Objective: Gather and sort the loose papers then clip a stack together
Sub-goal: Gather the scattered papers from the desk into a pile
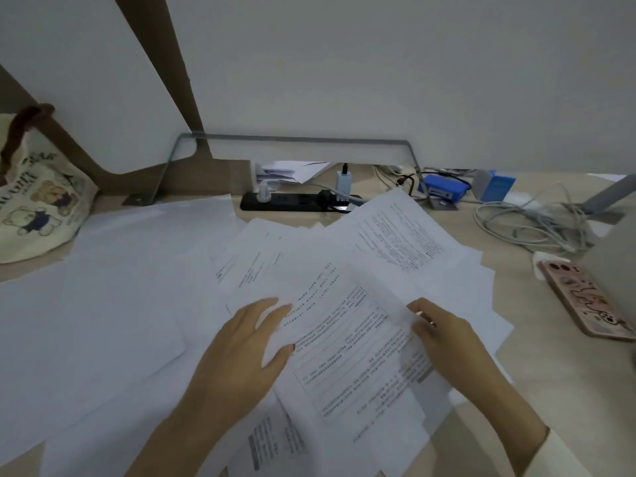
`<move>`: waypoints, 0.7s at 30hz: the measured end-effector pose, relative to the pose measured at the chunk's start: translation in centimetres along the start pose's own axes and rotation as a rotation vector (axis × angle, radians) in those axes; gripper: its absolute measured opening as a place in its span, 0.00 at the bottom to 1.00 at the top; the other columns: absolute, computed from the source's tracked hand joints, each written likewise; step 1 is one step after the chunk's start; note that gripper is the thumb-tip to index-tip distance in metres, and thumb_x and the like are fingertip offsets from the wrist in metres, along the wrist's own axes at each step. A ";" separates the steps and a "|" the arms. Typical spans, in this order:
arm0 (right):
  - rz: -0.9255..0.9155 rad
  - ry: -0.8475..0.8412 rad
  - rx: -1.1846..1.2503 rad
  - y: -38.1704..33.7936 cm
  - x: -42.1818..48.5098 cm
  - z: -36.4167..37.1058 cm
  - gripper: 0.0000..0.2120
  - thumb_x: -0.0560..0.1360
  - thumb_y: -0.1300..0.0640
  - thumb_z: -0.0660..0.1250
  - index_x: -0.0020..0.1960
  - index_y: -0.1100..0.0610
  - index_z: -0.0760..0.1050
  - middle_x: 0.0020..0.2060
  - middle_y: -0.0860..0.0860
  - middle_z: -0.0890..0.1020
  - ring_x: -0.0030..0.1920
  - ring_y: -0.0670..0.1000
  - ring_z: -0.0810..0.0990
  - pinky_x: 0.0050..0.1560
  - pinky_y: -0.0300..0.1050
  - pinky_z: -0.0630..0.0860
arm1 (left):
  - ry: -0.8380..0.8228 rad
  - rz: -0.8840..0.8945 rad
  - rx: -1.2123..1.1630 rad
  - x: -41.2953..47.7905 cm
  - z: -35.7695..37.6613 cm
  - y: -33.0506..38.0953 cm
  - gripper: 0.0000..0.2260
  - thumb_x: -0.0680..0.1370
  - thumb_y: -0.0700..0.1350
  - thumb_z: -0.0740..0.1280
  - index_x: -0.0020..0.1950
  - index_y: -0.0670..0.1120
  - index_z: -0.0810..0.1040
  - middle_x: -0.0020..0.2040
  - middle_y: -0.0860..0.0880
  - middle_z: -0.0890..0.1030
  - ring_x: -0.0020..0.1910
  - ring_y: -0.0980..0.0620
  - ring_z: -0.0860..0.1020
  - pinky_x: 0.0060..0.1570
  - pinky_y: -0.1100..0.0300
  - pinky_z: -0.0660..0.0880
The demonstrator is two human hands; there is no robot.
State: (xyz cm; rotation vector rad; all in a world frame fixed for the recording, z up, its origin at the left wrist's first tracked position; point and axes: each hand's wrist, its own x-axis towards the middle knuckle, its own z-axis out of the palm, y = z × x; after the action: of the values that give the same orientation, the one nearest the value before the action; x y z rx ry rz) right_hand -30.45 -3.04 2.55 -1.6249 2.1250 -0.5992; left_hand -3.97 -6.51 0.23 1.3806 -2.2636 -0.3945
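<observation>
One bag (pixel 38 201) printed with bears sits at 10 o'clock on the desk (pixel 537 373). Loose papers (pixel 120 287) overlap from 9 o'clock across the middle. Those on the left are blank, and at least five further right show print, but the full count cannot be told. The left hand (pixel 241 346) lies flat on the pile at 6 o'clock, fingers straight and together, thumb spread out. One printed sheet (pixel 347 342) on top lies at that hand's 3 o'clock, touching its fingertips and thumb. The right hand (pixel 447 339) is at the sheet's 3 o'clock, fingers bent onto its edge. The thumb is hidden, so a pinch cannot be told. One power strip (pixel 296 201) lies at 12 o'clock and one phone (pixel 585 297) at 3 o'clock.
</observation>
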 end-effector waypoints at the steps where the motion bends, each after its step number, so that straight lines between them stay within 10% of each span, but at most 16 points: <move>1: -0.036 0.008 -0.001 -0.3 0.1 -0.8 0.09 0.79 0.59 0.56 0.50 0.45 0.69 0.42 0.55 0.83 0.40 0.56 0.81 0.39 0.51 0.77 | 0.009 0.033 0.002 0.8 -0.4 0.8 0.28 0.72 0.65 0.52 0.72 0.59 0.60 0.68 0.63 0.59 0.68 0.64 0.55 0.67 0.63 0.56; 7: -0.244 0.068 -0.132 -2.6 0.7 -5.7 0.11 0.80 0.56 0.55 0.55 0.44 0.73 0.39 0.41 0.71 0.42 0.46 0.73 0.34 0.27 0.63 | 0.088 0.285 0.236 6.1 -2.3 5.5 0.37 0.70 0.65 0.59 0.74 0.50 0.54 0.75 0.48 0.53 0.74 0.50 0.49 0.73 0.51 0.40; 12: -0.350 0.132 -0.133 -5.4 0.9 -8.2 0.11 0.79 0.57 0.58 0.56 0.47 0.75 0.42 0.34 0.72 0.53 0.45 0.70 0.44 0.29 0.63 | 0.057 0.284 0.244 8.8 -4.6 8.7 0.13 0.77 0.55 0.61 0.60 0.52 0.72 0.62 0.53 0.75 0.61 0.52 0.71 0.57 0.61 0.63; 14: -0.263 0.290 -0.008 -5.1 1.4 -8.5 0.14 0.78 0.55 0.60 0.63 0.47 0.71 0.58 0.43 0.73 0.62 0.45 0.66 0.58 0.36 0.61 | -0.010 0.173 0.223 9.3 -5.7 8.6 0.11 0.79 0.54 0.58 0.58 0.54 0.72 0.52 0.55 0.79 0.47 0.53 0.76 0.36 0.63 0.66; 16: -0.098 0.392 0.138 -3.8 2.0 -8.5 0.20 0.77 0.54 0.61 0.69 0.50 0.65 0.65 0.50 0.69 0.65 0.50 0.67 0.63 0.43 0.63 | 0.006 0.052 0.081 9.5 -7.0 7.3 0.12 0.78 0.55 0.59 0.61 0.57 0.72 0.47 0.54 0.78 0.44 0.52 0.76 0.37 0.61 0.68; 21: 0.386 -0.015 0.727 -0.6 2.5 -5.3 0.19 0.77 0.60 0.63 0.67 0.59 0.68 0.58 0.57 0.76 0.54 0.54 0.74 0.58 0.48 0.70 | 0.317 -0.166 -0.500 8.7 -9.7 4.2 0.09 0.76 0.49 0.66 0.56 0.51 0.76 0.44 0.55 0.80 0.40 0.58 0.81 0.36 0.63 0.76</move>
State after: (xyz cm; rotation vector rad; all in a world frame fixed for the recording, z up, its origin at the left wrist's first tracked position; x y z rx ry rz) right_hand -33.53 -5.13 7.18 -0.8008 1.8141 -1.0543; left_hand -5.55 -12.37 12.49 1.2596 -1.6551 -0.6878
